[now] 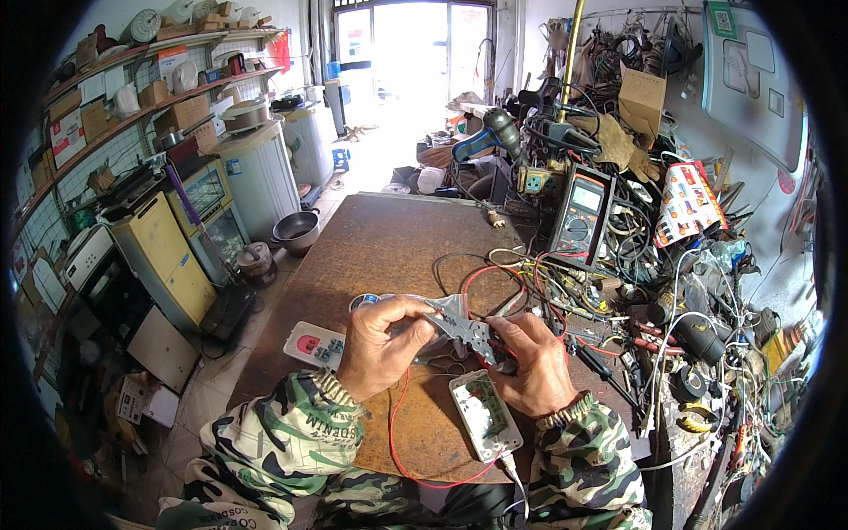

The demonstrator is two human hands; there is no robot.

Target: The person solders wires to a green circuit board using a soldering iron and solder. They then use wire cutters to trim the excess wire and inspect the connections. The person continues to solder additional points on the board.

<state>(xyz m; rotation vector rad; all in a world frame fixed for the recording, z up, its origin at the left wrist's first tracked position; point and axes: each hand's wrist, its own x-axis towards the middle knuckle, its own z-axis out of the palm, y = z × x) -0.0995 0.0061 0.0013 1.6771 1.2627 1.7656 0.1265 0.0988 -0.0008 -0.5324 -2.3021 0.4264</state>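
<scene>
My left hand [389, 344] pinches at the left end of a flat grey metal tool [461, 327] that looks like a wire stripper; what exactly its fingertips hold is too small to tell. My right hand [530, 358] grips the tool's right end. A thin red wire [397, 415] hangs from near my left hand. Below the tool lies an open white box with a circuit board [481, 411], a white cable at its lower end. A white panel with a red label [314, 344] lies left of my left hand, and a clear plastic bag [442, 300] lies behind the tool.
The wooden table [353, 243] extends ahead. Its right side holds a multimeter [579, 216], a blue-handled gun-shaped tool [486, 137] and piles of cables, tools and gloves. Old appliances [159, 265] and shelves [159, 71] line the left; a bright doorway [411, 62] stands at the back.
</scene>
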